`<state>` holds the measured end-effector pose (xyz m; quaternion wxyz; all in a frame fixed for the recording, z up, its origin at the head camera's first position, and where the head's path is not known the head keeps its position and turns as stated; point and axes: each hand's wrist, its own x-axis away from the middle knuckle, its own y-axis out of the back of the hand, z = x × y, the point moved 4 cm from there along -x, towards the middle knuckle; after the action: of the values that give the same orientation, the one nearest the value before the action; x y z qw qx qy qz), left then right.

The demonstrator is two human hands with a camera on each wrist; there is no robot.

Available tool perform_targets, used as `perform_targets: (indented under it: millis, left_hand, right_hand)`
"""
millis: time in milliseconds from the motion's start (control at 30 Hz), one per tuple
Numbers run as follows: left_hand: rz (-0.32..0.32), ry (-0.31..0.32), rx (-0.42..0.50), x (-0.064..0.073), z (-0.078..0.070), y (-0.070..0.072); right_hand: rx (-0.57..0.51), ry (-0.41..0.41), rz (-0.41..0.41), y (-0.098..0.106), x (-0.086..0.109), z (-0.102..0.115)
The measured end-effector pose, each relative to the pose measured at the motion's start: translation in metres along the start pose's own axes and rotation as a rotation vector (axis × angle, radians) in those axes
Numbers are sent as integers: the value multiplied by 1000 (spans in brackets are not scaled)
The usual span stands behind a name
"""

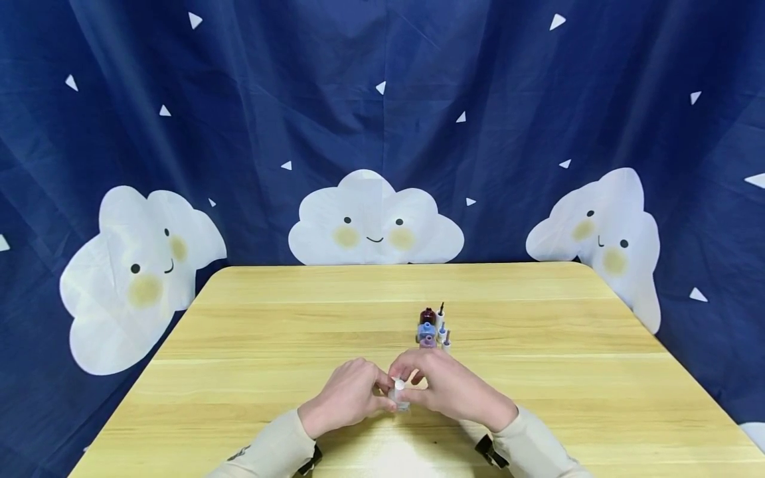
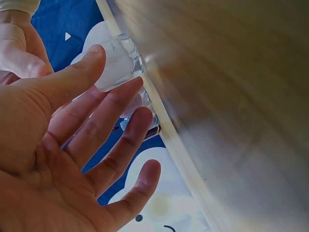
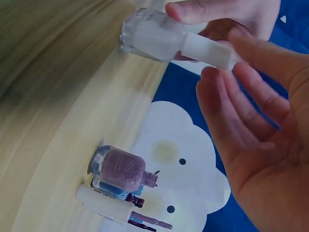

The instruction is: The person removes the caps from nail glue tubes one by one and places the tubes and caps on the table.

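Between both hands, near the front middle of the table, a nail polish bottle (image 3: 152, 37) of clear glass with whitish polish stands upright. My left hand (image 1: 349, 393) pinches its body between thumb and fingers; the remaining fingers spread out in the left wrist view. A white cap (image 3: 206, 50) sits on the bottle's neck. Around the cap's top end, the thumb and fingertips of my right hand (image 1: 448, 385) close in a pinch. Just beyond the right hand stand a purple nail polish bottle (image 3: 121, 169), a blue one (image 1: 426, 331) and a dark red one (image 1: 427, 317), all uncapped.
To the right of the uncapped bottles, white caps (image 3: 104, 203) stand in a row with their brushes pointing up. All this is on a light wooden table (image 1: 269, 325). Behind its far edge hangs a dark blue curtain (image 1: 251, 133) with white clouds.
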<state>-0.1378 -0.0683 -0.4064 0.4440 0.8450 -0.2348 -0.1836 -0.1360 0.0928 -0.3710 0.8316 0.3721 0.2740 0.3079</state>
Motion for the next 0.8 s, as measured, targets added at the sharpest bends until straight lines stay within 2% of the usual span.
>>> perform_targets:
  millis: [167,267,400,567,700,800]
  left_hand:
    - [2,14,5,0,1,-1]
    - [-5,16,-1,-1,1,-1]
    - [-8,0,-5,-1,2,0]
    - [4,-6,-8,0,1,0]
    - [3,5,3,0,1,0]
    - [-2,5,7,0,1,0]
  right_hand:
    - [54,44,-47,-2,-2,-2]
    - [31,86,-34,-2,-2,-1]
    - [-17,55,-5,-2,-1,-1]
    - [21,-23,-24,-2,-1,-4]
    - [61,14,-31,-2,0,-2]
    - [50,26,-24,-1,0,-1]
